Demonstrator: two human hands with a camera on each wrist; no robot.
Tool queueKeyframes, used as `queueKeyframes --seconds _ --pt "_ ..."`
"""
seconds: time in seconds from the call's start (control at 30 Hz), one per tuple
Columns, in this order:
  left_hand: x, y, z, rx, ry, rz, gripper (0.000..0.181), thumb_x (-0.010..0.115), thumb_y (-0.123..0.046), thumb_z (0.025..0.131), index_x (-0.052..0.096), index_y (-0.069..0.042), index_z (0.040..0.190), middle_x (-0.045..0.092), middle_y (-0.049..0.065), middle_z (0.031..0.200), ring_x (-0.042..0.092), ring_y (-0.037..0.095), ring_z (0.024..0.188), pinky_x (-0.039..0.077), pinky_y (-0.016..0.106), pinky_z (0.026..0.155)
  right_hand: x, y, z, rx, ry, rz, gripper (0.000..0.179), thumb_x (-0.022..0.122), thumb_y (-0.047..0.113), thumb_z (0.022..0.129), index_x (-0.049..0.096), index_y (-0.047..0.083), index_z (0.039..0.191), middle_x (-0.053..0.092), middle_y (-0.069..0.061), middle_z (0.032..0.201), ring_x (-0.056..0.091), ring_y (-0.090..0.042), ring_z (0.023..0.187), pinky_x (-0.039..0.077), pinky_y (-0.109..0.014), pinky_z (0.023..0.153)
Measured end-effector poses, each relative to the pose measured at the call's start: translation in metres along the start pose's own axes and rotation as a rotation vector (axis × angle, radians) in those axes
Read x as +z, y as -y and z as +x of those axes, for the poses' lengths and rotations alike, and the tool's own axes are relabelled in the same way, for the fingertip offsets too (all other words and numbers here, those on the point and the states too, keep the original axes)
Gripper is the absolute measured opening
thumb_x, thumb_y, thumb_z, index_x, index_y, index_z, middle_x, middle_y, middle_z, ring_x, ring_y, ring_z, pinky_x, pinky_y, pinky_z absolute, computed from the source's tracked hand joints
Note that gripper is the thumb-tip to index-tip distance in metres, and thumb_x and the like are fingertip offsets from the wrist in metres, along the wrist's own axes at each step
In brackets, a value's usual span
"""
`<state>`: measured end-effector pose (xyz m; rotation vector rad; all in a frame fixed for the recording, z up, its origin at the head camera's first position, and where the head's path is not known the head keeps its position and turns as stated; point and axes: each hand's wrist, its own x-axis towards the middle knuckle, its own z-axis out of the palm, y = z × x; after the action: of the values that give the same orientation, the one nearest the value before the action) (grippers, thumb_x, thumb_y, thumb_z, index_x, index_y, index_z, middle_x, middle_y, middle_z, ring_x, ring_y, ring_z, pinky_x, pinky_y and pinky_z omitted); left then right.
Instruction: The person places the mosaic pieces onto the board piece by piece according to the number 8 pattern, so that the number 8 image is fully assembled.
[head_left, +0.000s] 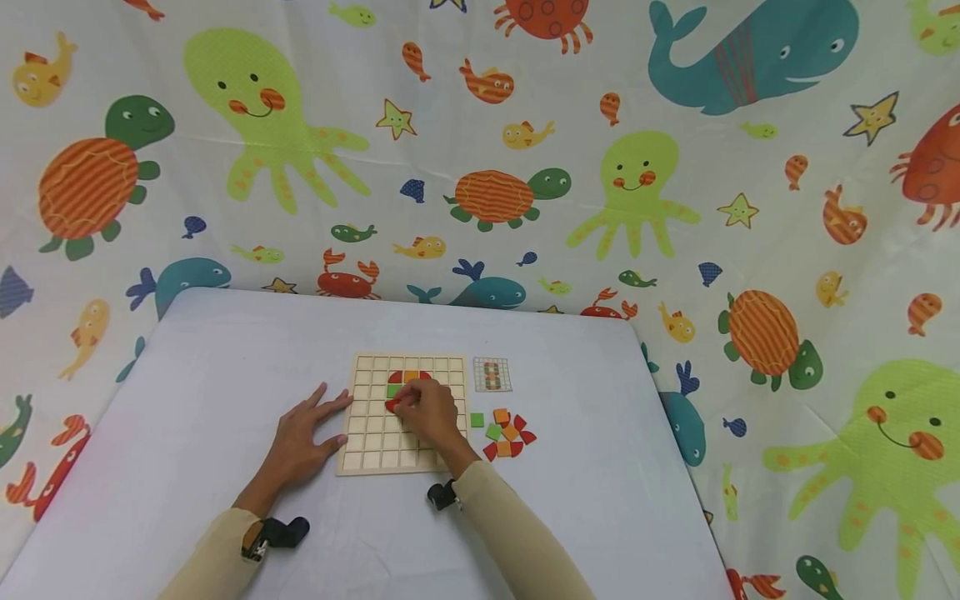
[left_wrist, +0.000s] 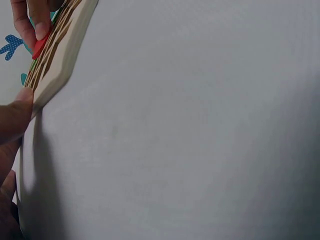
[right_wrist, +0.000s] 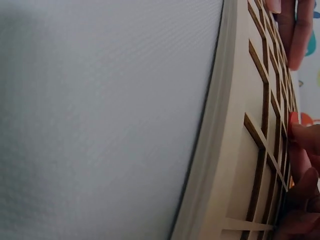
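A wooden grid board (head_left: 367, 446) lies on the white table. My right hand (head_left: 431, 412) is over its middle and pinches a red tile (head_left: 390, 406) between thumb and fingers, low against the grid. That red tile (left_wrist: 41, 47) also shows in the left wrist view, and the right wrist view catches the fingertips on it. Just above it on the board sit a green square tile (head_left: 393, 390), an orange tile (head_left: 411, 376) and red tiles with curved edges (head_left: 395, 377). My left hand (head_left: 303, 435) touches the board's left edge with fingers spread. The right hand hides some cells.
Right of the board lies a small pattern card (head_left: 492, 375) printed with a grid and coloured shapes. Below the card is a loose cluster of red, orange and green tiles (head_left: 511, 432), with a green square (head_left: 477, 420) beside it. A sea-animal curtain (head_left: 300, 242) hangs behind the table.
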<state>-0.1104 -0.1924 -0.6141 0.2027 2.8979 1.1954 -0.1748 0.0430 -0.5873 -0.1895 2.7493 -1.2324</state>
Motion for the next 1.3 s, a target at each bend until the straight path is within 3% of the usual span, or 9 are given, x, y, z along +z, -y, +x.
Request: queueKeyframes --seconds 0.23,0.5,0.83,1.07,1.3 --pt "0.001 0.001 0.0 0.003 -0.01 0.008 0.069 0.084 -0.011 0.087 0.059 -0.014 0.152 0.046 0.022 0.164 0.029 0.054 0.157 0.02 0.077 0.12 0.001 0.002 -0.001 0.01 -0.021 -0.05 0.006 0.086 0.02 0.088 0.082 0.022 0.091 0.067 0.012 0.07 0.055 0.0 0.064 0.042 -0.021 0.055" --pt "0.001 0.001 0.0 0.007 0.0 0.004 0.07 0.084 -0.011 0.088 0.058 -0.013 0.153 0.048 0.019 0.164 0.028 0.053 0.158 0.019 0.076 0.121 0.0 0.002 -0.001 0.03 -0.028 -0.036 0.004 0.086 0.02 0.088 0.083 0.022 0.089 0.071 0.013 0.073 0.059 0.001 0.068 0.045 -0.022 0.058" --pt "0.002 0.004 0.0 0.008 -0.002 0.007 0.07 0.084 -0.012 0.088 0.058 -0.014 0.152 0.049 0.018 0.164 0.028 0.051 0.159 0.019 0.075 0.121 -0.002 0.003 -0.001 0.041 -0.042 -0.106 0.004 0.087 0.023 0.087 0.084 0.024 0.088 0.068 0.014 0.07 0.057 0.001 0.065 0.043 -0.022 0.055" --pt "0.003 0.004 0.0 0.012 -0.006 -0.002 0.07 0.084 -0.012 0.088 0.058 -0.014 0.152 0.05 0.018 0.163 0.027 0.051 0.159 0.019 0.075 0.121 -0.007 0.0 -0.006 0.002 -0.028 -0.019 0.013 0.086 0.014 0.087 0.081 0.02 0.097 0.074 0.008 0.08 0.062 -0.002 0.071 0.046 -0.022 0.059" --pt "0.001 0.001 0.0 0.011 -0.007 0.001 0.069 0.084 -0.012 0.087 0.059 -0.013 0.152 0.049 0.019 0.163 0.028 0.052 0.159 0.019 0.075 0.121 -0.024 -0.013 -0.017 -0.005 -0.033 0.155 0.018 0.085 0.012 0.088 0.081 0.016 0.105 0.074 0.005 0.086 0.062 -0.006 0.078 0.047 -0.023 0.062"
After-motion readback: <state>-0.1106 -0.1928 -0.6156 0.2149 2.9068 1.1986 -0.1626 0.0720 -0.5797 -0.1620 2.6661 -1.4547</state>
